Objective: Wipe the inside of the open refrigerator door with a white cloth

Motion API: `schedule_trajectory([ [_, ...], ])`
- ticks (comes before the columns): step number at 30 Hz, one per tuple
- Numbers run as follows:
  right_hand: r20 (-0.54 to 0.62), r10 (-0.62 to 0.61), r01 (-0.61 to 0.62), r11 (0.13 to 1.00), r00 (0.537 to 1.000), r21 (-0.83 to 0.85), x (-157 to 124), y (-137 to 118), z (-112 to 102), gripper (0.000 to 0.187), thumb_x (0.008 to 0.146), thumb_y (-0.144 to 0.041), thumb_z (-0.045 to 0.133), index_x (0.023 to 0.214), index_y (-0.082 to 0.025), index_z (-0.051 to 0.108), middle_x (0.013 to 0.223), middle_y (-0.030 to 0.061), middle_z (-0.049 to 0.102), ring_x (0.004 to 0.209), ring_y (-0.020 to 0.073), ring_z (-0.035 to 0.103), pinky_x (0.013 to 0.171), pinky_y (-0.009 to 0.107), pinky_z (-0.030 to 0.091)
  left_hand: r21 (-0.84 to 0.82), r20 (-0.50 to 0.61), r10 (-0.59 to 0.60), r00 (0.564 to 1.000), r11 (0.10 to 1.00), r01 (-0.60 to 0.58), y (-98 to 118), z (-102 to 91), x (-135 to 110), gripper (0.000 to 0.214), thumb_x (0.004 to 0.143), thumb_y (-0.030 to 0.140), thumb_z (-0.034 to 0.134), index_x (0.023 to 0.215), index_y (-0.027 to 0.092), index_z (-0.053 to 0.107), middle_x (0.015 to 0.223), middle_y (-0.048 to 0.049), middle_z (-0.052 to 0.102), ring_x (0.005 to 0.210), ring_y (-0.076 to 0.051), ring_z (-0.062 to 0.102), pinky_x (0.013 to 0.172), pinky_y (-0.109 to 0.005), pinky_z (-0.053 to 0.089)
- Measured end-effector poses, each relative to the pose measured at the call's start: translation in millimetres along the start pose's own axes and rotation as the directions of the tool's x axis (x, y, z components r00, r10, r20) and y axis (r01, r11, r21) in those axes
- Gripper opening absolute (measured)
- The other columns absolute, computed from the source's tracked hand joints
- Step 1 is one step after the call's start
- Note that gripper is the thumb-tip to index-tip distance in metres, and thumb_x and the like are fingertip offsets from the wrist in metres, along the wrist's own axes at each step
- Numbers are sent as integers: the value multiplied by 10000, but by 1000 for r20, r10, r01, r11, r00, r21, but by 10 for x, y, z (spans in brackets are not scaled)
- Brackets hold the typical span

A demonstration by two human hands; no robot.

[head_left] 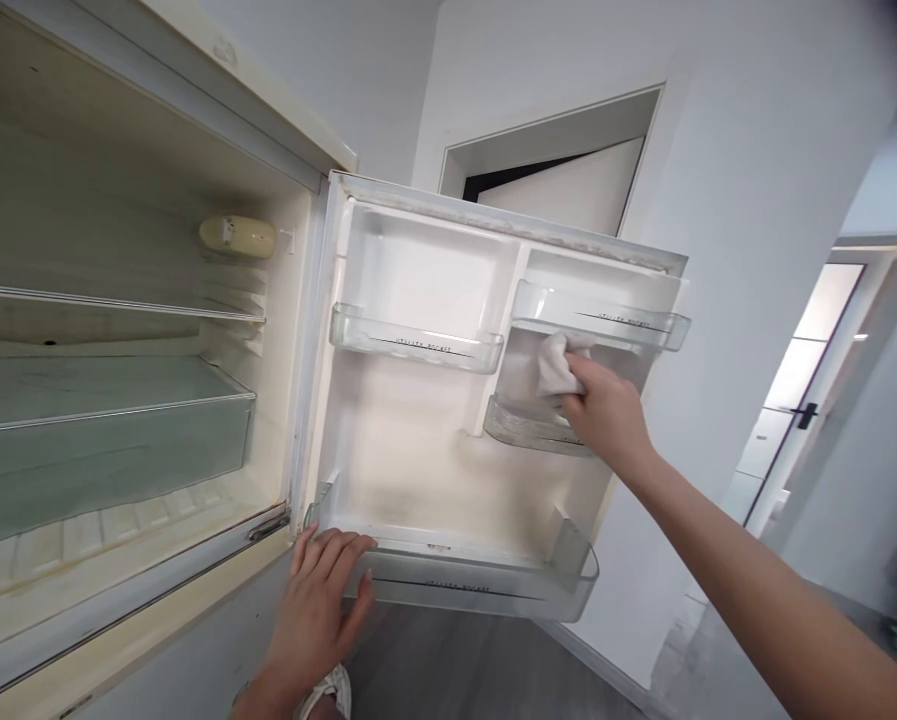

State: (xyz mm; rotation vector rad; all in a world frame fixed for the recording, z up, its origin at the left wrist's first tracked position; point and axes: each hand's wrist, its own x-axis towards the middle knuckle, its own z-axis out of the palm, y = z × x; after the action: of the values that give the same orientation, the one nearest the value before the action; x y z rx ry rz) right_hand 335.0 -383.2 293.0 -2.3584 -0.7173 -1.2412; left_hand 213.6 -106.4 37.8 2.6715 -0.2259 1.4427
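Observation:
An empty cream fridge stands open, its door (418,440) swung out towards me. My right hand (602,410) holds a white cloth (557,365) pressed against the inner door wall, between the upper right clear pocket (605,320) and the small pocket (523,430) below it. My left hand (320,600) rests flat on the left end of the bottom door shelf (485,585), fingers spread over its rim.
Inside the fridge are glass shelves (118,300) and a clear drawer (118,440). Another clear pocket (414,345) hangs on the door's upper left. Behind the door are a white wall, a doorway (560,170) and a second door (800,410) at right.

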Motion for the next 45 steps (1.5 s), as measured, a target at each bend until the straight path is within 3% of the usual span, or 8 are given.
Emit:
schedule_trajectory([
  [3,210,0,19,996,978,-90,202,-174,68,494,753,-191,458,1213,-217,637,970,82,706,863,293,620,706,349,442,-9,2,-11,1000,1000,11,-9,13,-16,307,843,196,543,1139,266,506,985,28,684,980,-177,591,1122,-409,177],
  [9,330,-33,70,992,944,-101,372,-324,213,471,749,-156,459,1156,-206,690,971,102,708,909,326,625,734,368,463,-25,14,-34,999,999,34,11,41,-11,297,852,212,538,1140,274,502,994,34,690,987,-183,597,1118,-411,175],
  [16,336,45,24,980,941,-200,390,-29,201,611,780,-182,463,1374,-279,563,1181,90,669,990,323,620,762,377,480,-22,-17,-39,999,999,38,56,83,40,322,849,205,534,1159,285,511,999,43,699,978,-187,611,1097,-426,217],
  [22,232,240,-103,870,943,-482,347,328,118,495,809,-143,403,1246,-164,636,1127,184,664,941,348,636,691,417,477,-17,-1,-32,999,999,32,83,106,55,341,859,200,522,1194,258,495,1012,37,700,995,-171,603,1121,-402,167],
  [26,290,277,-89,846,916,-526,363,425,107,435,777,-125,441,1149,-140,664,1015,189,681,901,336,645,670,398,465,-11,-3,-32,999,999,32,82,122,56,334,861,212,526,1189,267,501,1016,35,702,1002,-177,606,1123,-404,160],
  [32,523,237,-87,952,819,-295,405,322,68,161,720,-215,538,741,-206,697,771,84,682,714,242,614,589,314,431,-22,-20,-46,999,999,45,90,142,53,312,856,205,532,1159,270,506,992,27,701,978,-186,604,1113,-412,166],
  [36,607,162,-166,985,778,-50,393,181,37,164,734,-288,541,655,-214,664,811,50,689,726,220,603,595,297,429,-12,-42,-43,998,999,43,108,155,66,287,842,196,543,1122,246,514,951,10,694,945,-194,608,1098,-429,180],
  [45,620,54,-236,947,783,217,265,-123,83,224,776,-350,496,699,-229,669,879,28,674,856,239,591,743,331,463,22,-60,-39,997,999,41,93,160,75,235,858,255,580,1085,245,520,923,15,687,915,-193,620,1086,-423,199],
])
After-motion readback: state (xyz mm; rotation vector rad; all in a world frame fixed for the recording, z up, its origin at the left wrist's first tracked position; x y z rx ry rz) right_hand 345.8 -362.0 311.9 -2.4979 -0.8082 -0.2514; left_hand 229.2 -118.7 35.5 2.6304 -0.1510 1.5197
